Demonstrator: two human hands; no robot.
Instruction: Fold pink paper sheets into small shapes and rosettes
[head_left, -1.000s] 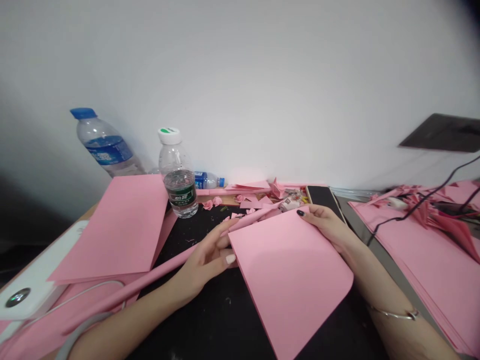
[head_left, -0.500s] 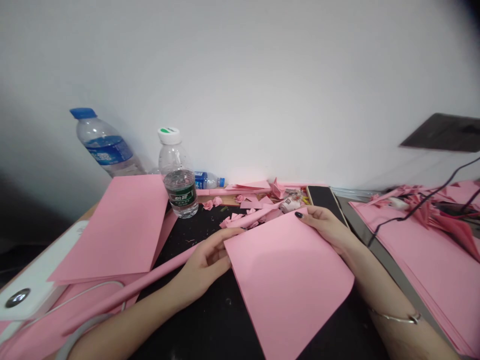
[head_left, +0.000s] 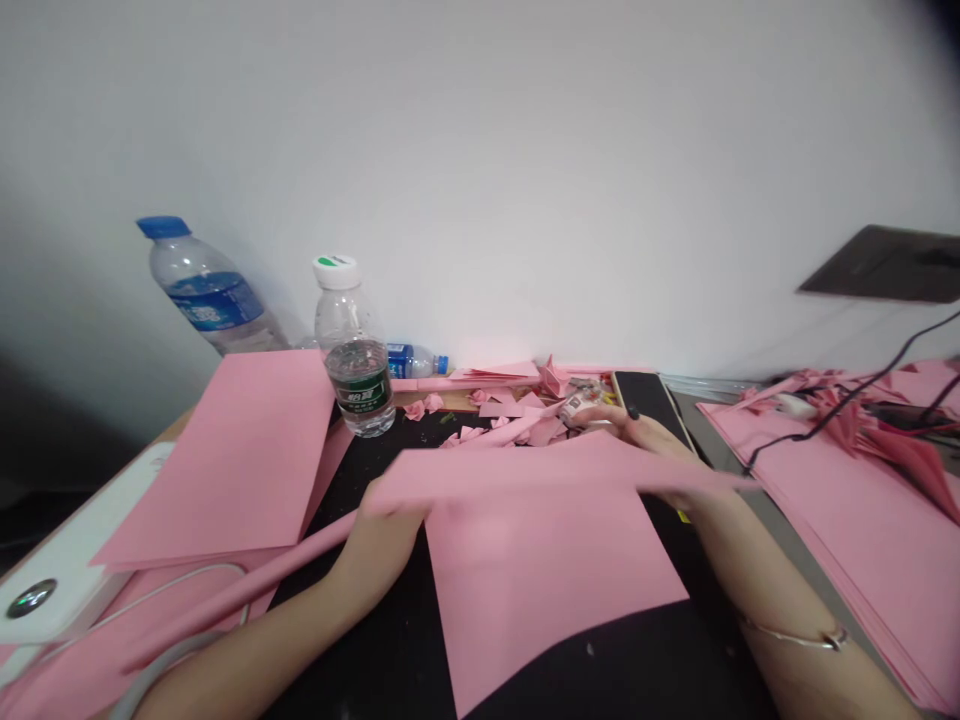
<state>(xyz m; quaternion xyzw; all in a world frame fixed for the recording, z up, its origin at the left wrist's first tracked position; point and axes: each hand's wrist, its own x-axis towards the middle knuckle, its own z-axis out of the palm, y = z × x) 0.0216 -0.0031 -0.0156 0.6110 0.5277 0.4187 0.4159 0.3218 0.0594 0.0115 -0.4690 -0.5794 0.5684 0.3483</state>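
A sheet of pink paper (head_left: 551, 570) hangs in front of me over the black surface, with a raised, motion-blurred flap (head_left: 517, 478) across its top. I cannot tell whether the flap is a separate sheet or the same folded one. At its left edge, my left hand (head_left: 386, 540) grips the paper, its fingers mostly hidden behind the flap. My right hand (head_left: 649, 440) is behind the paper's upper right part, fingers reaching left, the dark-nailed thumb lifted away from them. Beyond the hands lie small folded pink paper pieces (head_left: 514, 425) and a long rolled pink paper tube (head_left: 300, 560).
A water bottle (head_left: 360, 385) with a white cap stands beside a pink paper stack (head_left: 232, 460). Behind, a blue-capped bottle (head_left: 214, 295) leans on the wall. A phone (head_left: 652, 400) lies at the back. More pink sheets (head_left: 862, 520) and a black cable (head_left: 840, 410) are on the right.
The paper has swung from one smooth slanted sheet to a lower part with a raised flap. The right thumb has come off the paper, and the left hand has moved slightly left and nearer.
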